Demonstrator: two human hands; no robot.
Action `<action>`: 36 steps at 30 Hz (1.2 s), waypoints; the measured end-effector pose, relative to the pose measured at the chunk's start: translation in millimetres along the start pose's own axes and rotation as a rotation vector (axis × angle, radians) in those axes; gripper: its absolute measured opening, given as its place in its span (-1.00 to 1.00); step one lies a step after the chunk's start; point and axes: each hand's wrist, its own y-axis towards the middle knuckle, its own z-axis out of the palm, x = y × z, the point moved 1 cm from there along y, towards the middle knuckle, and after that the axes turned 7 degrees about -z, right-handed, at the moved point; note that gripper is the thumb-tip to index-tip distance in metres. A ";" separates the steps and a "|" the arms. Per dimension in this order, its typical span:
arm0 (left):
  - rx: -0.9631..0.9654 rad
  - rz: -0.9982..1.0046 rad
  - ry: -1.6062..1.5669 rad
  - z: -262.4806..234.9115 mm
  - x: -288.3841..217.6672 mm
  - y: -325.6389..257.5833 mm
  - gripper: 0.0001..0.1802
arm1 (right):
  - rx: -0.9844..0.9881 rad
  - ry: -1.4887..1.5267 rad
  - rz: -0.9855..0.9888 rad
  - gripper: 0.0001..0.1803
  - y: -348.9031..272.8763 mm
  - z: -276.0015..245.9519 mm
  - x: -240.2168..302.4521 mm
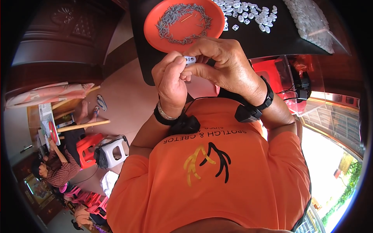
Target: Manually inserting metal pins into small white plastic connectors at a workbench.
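My two hands meet close to my chest, over the near edge of a black table. A small white plastic piece is pinched between the fingertips of both. My left hand grips it from the left with thumb and forefinger. My right hand curls over it from the right. Each wrist carries a black band with a small black device. Just beyond my hands sits an orange plate holding several small grey metal pins.
Several loose white plastic pieces lie on the black table, beside a clear bag full of them. A red stool stands under the table. At the far left another person sits near red stools and a white stool.
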 end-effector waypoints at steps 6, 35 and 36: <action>-0.015 0.146 0.091 -8.2 10.2 -3.9 -0.79 | -0.004 -0.003 0.044 -0.77 -0.6 2.7 5.6; 0.127 -0.029 0.011 -4.4 2.8 2.4 -0.68 | -0.544 -0.867 0.042 -0.79 46.1 -215.0 11.1; 0.126 -0.036 0.005 -1.8 1.2 2.4 -0.68 | -0.580 -1.029 0.080 -0.70 47.8 -239.4 8.8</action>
